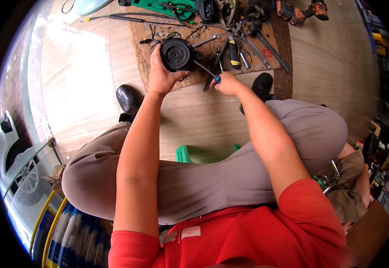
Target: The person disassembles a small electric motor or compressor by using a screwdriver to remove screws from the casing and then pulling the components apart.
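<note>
Red shirt point(248, 236) cloth is nearest, at six o'clock, and above it the gray pants point(194, 192) spread out with both knees wide. A green stool point(184, 154) peeks out between the legs. Up near twelve o'clock is the round black part point(176, 54), on brown cardboard point(192, 81). The left hand point(163, 78), at eleven o'clock, holds the part, with its fingers on the left side and its thumb along the bottom. The right hand point(227, 84), at one o'clock, is closed around a tool with a blue handle point(217, 79). Its thin metal rod points to ten o'clock, at the part's right side; the tip is too small to tell if it touches. A green tray point(143, 3) sits at twelve o'clock, past the part, with dark tools in it. A yellow-rimmed rack point(74, 236), between seven and eight o'clock, is full of blue and white packs. The cardboard's near edge runs just by the right hand. Loose tools crowd its one o'clock side: a yellow and black cutter point(234, 52), gray pliers point(253, 48) and a hammer point(270, 47). Past the left shoe point(129, 98), wide pale floor point(78, 67) spreads at ten o'clock, with more at two o'clock.
</note>
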